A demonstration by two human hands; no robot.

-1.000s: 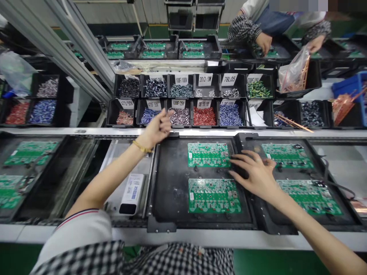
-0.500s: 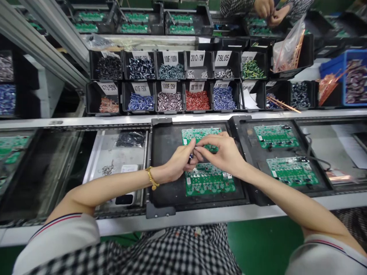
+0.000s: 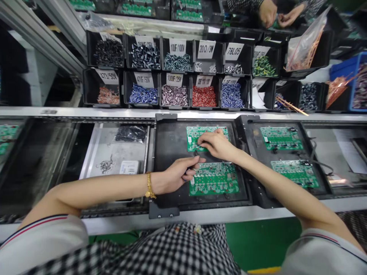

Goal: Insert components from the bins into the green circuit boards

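Observation:
Two green circuit boards lie in a black tray (image 3: 169, 152), one behind the other. My right hand (image 3: 215, 144) reaches over the rear board (image 3: 192, 133), thumb and fingers pinched at its left half; what they hold is too small to make out. Over the left edge of the front board (image 3: 215, 183), my left hand (image 3: 179, 173) has its fingers curled, the thumb near the index finger. Something small and dark shows by the left fingertips, but I cannot make out what it is.
Behind the tray stand two rows of labelled black bins (image 3: 143, 101) with small components. To the right, a second black tray (image 3: 258, 160) bears two boards. A metal plate (image 3: 94, 152) with loose leads lies left. Another person's hands (image 3: 268, 13) show at the back.
My hands have parted. The right one has moved to the rear board, while the left has come down and towards me with its fingers looser. The view has shifted slightly.

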